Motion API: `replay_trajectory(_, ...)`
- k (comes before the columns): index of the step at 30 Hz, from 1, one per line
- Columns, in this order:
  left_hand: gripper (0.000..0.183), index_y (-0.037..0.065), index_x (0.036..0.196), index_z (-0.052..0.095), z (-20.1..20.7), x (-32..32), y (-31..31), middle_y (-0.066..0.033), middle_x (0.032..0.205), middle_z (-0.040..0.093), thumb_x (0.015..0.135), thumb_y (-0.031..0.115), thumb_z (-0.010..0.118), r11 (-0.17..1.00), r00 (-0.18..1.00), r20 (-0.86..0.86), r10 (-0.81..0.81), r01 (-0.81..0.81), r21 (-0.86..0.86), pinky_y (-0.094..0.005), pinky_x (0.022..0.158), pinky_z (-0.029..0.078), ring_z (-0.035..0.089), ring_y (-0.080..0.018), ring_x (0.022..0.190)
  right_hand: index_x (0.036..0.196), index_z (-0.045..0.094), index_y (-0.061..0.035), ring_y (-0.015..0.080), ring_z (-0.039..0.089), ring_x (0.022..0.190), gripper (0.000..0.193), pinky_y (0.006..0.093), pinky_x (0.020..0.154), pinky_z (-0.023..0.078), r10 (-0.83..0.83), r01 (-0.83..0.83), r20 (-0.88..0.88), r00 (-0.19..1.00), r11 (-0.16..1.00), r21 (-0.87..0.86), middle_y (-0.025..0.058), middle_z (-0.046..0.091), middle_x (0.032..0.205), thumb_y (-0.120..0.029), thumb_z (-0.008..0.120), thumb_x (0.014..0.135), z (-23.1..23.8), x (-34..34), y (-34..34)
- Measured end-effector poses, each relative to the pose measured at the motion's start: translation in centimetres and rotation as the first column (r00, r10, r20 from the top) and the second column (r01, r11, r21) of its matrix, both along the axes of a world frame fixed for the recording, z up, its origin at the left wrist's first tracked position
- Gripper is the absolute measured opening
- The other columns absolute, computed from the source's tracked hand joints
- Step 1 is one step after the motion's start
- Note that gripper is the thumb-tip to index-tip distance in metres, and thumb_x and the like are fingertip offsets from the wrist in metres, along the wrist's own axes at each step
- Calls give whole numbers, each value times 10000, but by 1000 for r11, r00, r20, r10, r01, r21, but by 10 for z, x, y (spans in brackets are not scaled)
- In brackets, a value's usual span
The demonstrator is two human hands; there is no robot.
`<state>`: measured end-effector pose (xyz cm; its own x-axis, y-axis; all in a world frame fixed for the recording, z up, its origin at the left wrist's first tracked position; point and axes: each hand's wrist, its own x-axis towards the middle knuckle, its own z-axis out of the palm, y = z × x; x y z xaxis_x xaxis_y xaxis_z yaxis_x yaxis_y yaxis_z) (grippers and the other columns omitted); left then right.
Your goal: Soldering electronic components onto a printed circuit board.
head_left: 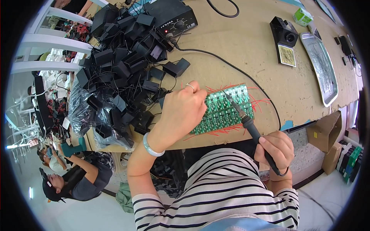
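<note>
The circuit board (220,112) lies on the tan table (227,46) in front of the person, slightly aslant. It is a green oblong with rows of small repeating patterns, shiny pale spots and dark bits; thin red wires (260,102) stick out along its long edges and past its right end. The left hand (185,109) covers the board's left end; its fingers are bent and close together, but the tips are hidden, so I cannot tell whether they pinch anything. Farther right, the soldering iron (253,129) slants over the board, hiding a strip; whether its tip touches is hard to make out. The right hand (278,149) has its fingers wrapped around the iron's dark handle, some tucked out of sight.
</note>
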<state>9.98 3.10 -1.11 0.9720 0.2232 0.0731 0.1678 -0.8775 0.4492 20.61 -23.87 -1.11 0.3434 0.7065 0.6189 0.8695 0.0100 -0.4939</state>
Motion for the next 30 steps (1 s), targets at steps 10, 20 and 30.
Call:
replay_trajectory(10, 112, 66, 907, 729, -2, -10, -4, -41, 946, 636, 802, 37, 752, 988, 990, 140, -6, -16, 157, -378, 735, 522, 631, -264, 922, 990, 688, -9, 221, 645, 617, 289, 319, 529, 536, 0, 1, -57, 998, 1000, 28, 68, 675, 809, 32, 784, 721, 1, -3, -6)
replay_trajectory(20, 218, 52, 925, 720, -1, -49, -14, -20, 987, 670, 722, 60, 800, 952, 978, 124, -166, 126, 278, -394, 836, 500, 620, -248, 981, 991, 698, -17, 218, 647, 614, 284, 314, 528, 530, 23, -21, -87, 996, 1000, 22, 63, 678, 807, 35, 790, 728, -1, -5, -11)
replay_trajectory(30, 128, 52, 961, 673, 2, -40, -16, -78, 902, 643, 849, 25, 727, 999, 988, 148, -43, 38, 37, -398, 701, 523, 656, -301, 801, 965, 718, -28, 203, 631, 598, 288, 310, 513, 510, 40, -38, -115, 993, 999, 13, 50, 672, 801, 26, 804, 696, -12, -11, -9)
